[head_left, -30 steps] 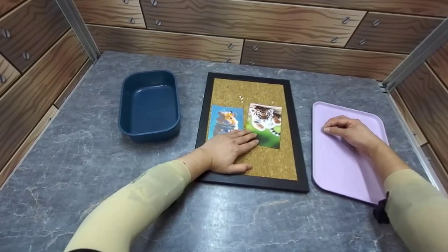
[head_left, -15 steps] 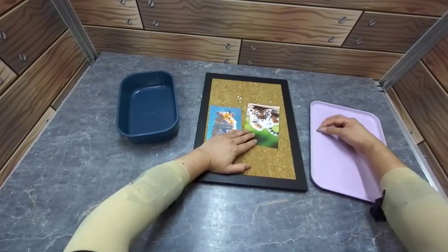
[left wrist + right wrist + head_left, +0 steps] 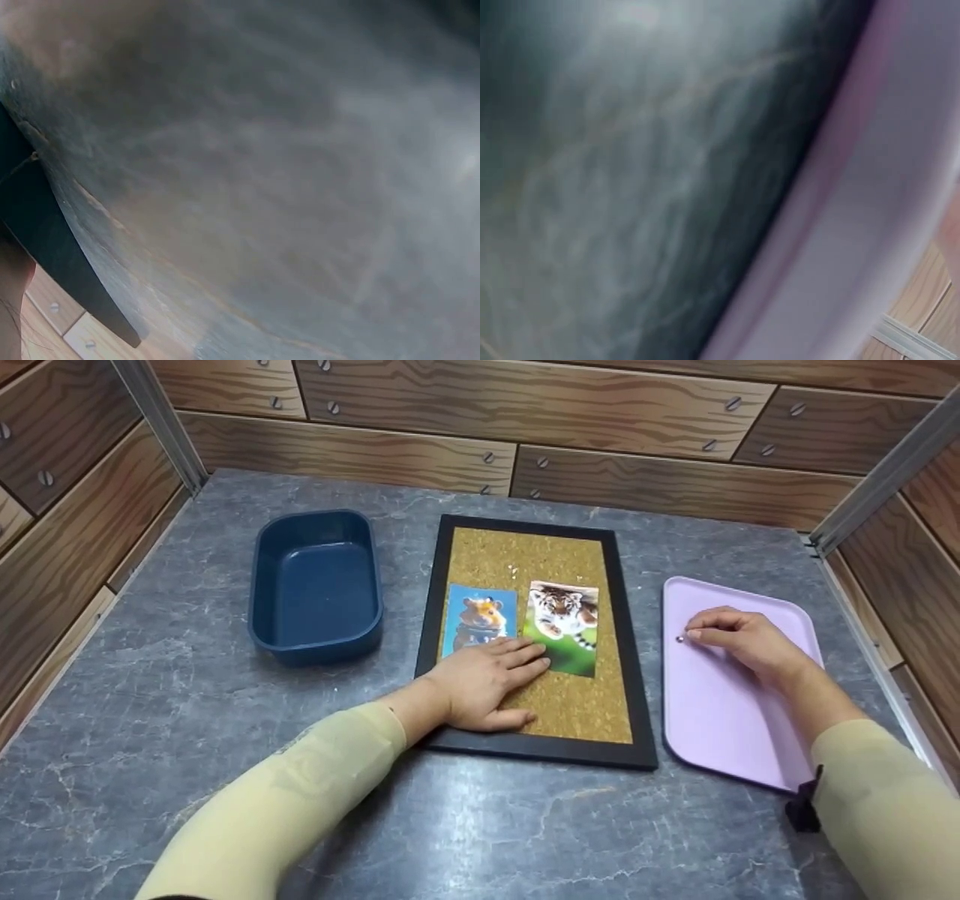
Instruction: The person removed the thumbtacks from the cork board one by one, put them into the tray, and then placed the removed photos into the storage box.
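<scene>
My left hand (image 3: 487, 682) rests flat, fingers spread, on a cork board (image 3: 544, 720) with a black frame (image 3: 540, 748). Those fingers cover the lower part of a hamster picture (image 3: 480, 619) and touch the edge of a tiger picture (image 3: 562, 619). Over a lilac tray (image 3: 720, 727), my right hand (image 3: 750, 641) has its thumb and forefinger brought close together. A tiny shiny metal piece (image 3: 680, 639) shows on the tray just left of those fingertips, seemingly apart from them; its kind is too small to make out. Anything between the fingertips is hidden.
To the left stands a deep navy-blue tub (image 3: 319, 596). Small white specks (image 3: 513, 572) mark the cork above the pictures. Wood-patterned walls (image 3: 420, 454) enclose the grey marbled table (image 3: 187, 697). Both wrist views are blurred, showing mostly tabletop, with the tray's rim (image 3: 855, 217) in the right one.
The metal piece has come into view from under my right fingertips, and a slight gap now shows between them. My left hand stays put. The head view has shifted a little.
</scene>
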### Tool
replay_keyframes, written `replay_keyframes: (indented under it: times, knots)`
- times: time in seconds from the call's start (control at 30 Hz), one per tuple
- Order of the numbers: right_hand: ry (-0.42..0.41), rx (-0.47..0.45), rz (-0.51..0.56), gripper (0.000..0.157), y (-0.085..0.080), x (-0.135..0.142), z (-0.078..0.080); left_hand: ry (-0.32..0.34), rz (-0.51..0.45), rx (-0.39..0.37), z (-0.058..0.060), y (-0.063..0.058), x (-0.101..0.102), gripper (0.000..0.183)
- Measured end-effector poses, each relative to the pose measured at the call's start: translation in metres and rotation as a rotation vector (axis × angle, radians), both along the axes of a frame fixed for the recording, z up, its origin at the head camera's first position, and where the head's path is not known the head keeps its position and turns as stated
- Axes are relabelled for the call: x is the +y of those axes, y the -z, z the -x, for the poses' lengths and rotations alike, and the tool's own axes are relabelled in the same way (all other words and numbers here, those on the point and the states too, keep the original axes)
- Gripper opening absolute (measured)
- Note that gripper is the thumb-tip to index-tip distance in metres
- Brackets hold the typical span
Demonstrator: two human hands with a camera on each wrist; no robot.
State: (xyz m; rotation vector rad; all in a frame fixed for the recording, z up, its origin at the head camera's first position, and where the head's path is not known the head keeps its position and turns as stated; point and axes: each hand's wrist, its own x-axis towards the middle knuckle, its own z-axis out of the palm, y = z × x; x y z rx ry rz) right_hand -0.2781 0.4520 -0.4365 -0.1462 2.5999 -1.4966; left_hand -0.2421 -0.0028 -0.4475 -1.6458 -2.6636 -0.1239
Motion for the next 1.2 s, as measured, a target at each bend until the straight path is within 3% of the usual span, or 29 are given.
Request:
replay_keyframes:
  times: [0.47, 0.8, 1.03, 1.2]
  knots:
    - [0.079, -0.071, 0.102, 0.023, 0.002, -0.001, -0.001, 0.006, 0.02, 0.002, 0.0, 0.002, 0.002, 0.081]
    - [0.079, 0.016, 0.076, 0.037, -0.022, -0.015, 0.008, -0.003, -0.006, -0.016, 0.001, 0.002, -0.001, 0.081]
    - [0.048, 0.027, 0.218, 0.039, -0.036, -0.032, 0.015, -0.003, -0.007, -0.008, 0.0, 0.0, 0.0, 0.081]
    - [0.005, 0.037, 0.227, 0.041, -0.045, -0.047, 0.016, -0.003, -0.004, -0.01, -0.001, -0.001, 0.001, 0.081]
